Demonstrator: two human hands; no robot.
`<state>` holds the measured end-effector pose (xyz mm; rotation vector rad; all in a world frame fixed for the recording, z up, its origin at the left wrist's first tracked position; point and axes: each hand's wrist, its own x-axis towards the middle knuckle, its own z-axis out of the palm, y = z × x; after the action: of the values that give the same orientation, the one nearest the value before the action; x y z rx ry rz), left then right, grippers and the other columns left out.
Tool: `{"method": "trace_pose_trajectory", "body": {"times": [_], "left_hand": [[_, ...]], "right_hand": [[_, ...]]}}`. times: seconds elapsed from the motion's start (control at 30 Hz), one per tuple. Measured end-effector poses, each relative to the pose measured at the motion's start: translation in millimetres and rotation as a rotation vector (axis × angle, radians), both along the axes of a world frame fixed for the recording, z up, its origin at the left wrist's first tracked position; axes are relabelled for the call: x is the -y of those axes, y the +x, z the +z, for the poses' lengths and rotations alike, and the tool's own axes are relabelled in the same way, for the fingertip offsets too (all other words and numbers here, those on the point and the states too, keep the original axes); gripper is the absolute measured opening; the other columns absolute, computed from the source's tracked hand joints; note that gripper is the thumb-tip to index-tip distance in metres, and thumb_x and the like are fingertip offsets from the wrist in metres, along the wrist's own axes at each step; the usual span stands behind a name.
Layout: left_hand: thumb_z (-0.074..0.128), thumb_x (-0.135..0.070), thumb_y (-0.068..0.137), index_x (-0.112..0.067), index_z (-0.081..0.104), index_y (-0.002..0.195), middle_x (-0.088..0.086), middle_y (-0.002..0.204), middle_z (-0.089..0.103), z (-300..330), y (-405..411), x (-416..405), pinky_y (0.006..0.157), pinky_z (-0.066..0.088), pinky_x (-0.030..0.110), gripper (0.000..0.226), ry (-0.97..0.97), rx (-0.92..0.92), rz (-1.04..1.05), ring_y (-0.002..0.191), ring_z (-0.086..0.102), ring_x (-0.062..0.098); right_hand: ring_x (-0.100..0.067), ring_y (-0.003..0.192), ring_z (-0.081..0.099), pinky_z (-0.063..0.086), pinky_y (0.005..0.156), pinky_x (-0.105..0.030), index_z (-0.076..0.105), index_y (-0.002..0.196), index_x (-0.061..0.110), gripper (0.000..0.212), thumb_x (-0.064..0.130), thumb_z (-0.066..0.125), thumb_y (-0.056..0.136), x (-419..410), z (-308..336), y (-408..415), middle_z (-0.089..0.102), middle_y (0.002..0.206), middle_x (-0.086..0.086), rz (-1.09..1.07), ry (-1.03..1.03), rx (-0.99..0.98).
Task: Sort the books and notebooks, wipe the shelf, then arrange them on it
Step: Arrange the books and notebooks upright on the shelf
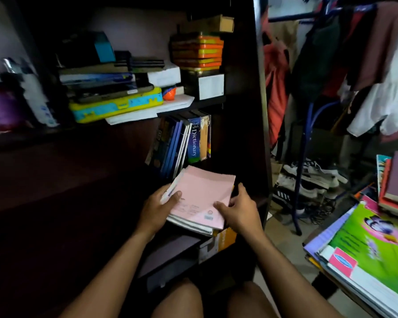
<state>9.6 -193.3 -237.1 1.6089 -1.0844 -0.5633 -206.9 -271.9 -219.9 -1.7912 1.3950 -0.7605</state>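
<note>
A stack of thin notebooks with a pink cover on top (200, 198) is held flat in front of the dark shelf (244, 193). My left hand (157, 208) grips the stack's left edge, thumb on the pink cover. My right hand (238, 208) holds its right edge, thumb on top and fingers curled round the side. Behind the stack, upright books (179, 145) lean on the middle shelf, among them a blue dictionary (194, 140).
The upper shelf holds a yellow and blue case (115, 106) under stacked books, plus orange tins (197, 51). At right a pile of books with a green cover (368, 249) lies on a surface. Clothes hang on a rack (306, 134) above shoes.
</note>
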Motion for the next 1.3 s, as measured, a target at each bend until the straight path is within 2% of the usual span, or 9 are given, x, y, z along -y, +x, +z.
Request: {"method": "trace_pose_trajectory", "body": {"times": [0.1, 0.23, 0.37, 0.6, 0.7, 0.8, 0.93, 1.2, 1.3], "left_hand": [[0.057, -0.037, 0.098, -0.017, 0.075, 0.101, -0.001, 0.097, 0.075, -8, 6, -6, 0.078, 0.049, 0.033, 0.027, 0.035, 0.117, 0.161, 0.095, 0.070, 0.025], [0.055, -0.017, 0.102, -0.009, 0.076, 0.109, 0.006, 0.105, 0.076, -6, 29, -35, 0.080, 0.043, 0.028, 0.024, 0.078, 0.281, 0.213, 0.099, 0.069, 0.023], [0.052, -0.017, 0.104, -0.015, 0.076, 0.111, -0.001, 0.105, 0.076, 4, 66, -63, 0.083, 0.046, 0.028, 0.025, 0.121, 0.403, 0.177, 0.098, 0.069, 0.018], [0.065, -0.032, 0.096, -0.029, 0.079, 0.093, -0.018, 0.085, 0.075, 19, 114, -35, 0.082, 0.055, 0.027, 0.015, 0.285, 0.515, -0.017, 0.082, 0.069, -0.003], [0.072, -0.038, 0.092, -0.026, 0.074, 0.075, -0.013, 0.065, 0.070, 19, 118, 3, 0.068, 0.049, 0.024, 0.021, 0.245, 0.450, 0.057, 0.065, 0.063, -0.003], [0.073, -0.032, 0.093, -0.017, 0.072, 0.110, 0.000, 0.098, 0.073, 14, 122, 48, 0.078, 0.050, 0.025, 0.023, 0.093, 0.321, 0.108, 0.086, 0.069, 0.010], [0.071, -0.028, 0.094, -0.032, 0.043, 0.148, -0.012, 0.135, 0.053, -11, 125, 68, 0.090, 0.051, 0.028, 0.061, 0.007, 0.099, -0.071, 0.110, 0.061, 0.006], [0.071, -0.013, 0.092, -0.032, 0.054, 0.139, -0.004, 0.136, 0.060, -31, 140, 85, 0.083, 0.051, 0.014, 0.054, -0.063, -0.097, -0.132, 0.116, 0.059, 0.004], [0.073, -0.013, 0.091, -0.037, 0.052, 0.143, -0.006, 0.143, 0.055, -29, 141, 82, 0.093, 0.053, 0.023, 0.060, -0.095, -0.092, -0.156, 0.119, 0.062, 0.010]], "right_hand": [[-0.027, 0.098, 0.070, 0.057, 0.083, -0.040, 0.056, 0.125, 0.009, 0.049, 0.013, 0.078, 0.081, 9, -3, -16, 0.072, 0.103, -0.005, -0.052, 0.142, 0.194], [-0.022, 0.075, 0.075, 0.059, 0.056, -0.032, 0.058, 0.114, 0.013, 0.030, -0.006, 0.058, 0.091, 8, 16, -36, 0.072, 0.102, -0.011, -0.078, 0.224, 0.478], [-0.024, 0.090, 0.069, 0.061, 0.074, -0.050, 0.046, 0.108, 0.030, 0.033, 0.003, 0.052, 0.089, 4, 30, -26, 0.067, 0.102, -0.004, -0.115, 0.031, 0.505], [0.001, 0.079, 0.060, 0.045, 0.054, -0.010, 0.036, 0.115, 0.026, 0.029, 0.004, 0.047, 0.100, 14, 31, 38, 0.064, 0.094, 0.008, -0.044, -0.201, 0.375], [-0.017, 0.077, 0.065, 0.051, 0.059, -0.019, 0.038, 0.110, 0.029, 0.037, -0.002, 0.050, 0.093, 35, 27, 66, 0.067, 0.092, 0.002, -0.030, -0.241, 0.354], [-0.022, 0.076, 0.068, 0.058, 0.065, -0.037, 0.041, 0.110, 0.028, 0.035, -0.002, 0.048, 0.093, 60, 22, 88, 0.069, 0.090, -0.002, -0.040, -0.259, 0.389], [-0.003, 0.075, 0.066, 0.052, 0.062, -0.018, 0.047, 0.111, 0.029, 0.032, -0.001, 0.049, 0.099, 60, 5, 97, 0.070, 0.090, 0.008, -0.011, -0.345, 0.450], [-0.006, 0.089, 0.072, 0.058, 0.067, -0.023, 0.050, 0.118, 0.037, 0.027, 0.013, 0.048, 0.105, 59, -8, 100, 0.070, 0.104, 0.022, 0.102, -0.424, 0.503], [-0.004, 0.090, 0.071, 0.057, 0.068, -0.020, 0.050, 0.119, 0.039, 0.029, 0.013, 0.049, 0.105, 55, -8, 100, 0.070, 0.106, 0.021, 0.135, -0.448, 0.492]]}}
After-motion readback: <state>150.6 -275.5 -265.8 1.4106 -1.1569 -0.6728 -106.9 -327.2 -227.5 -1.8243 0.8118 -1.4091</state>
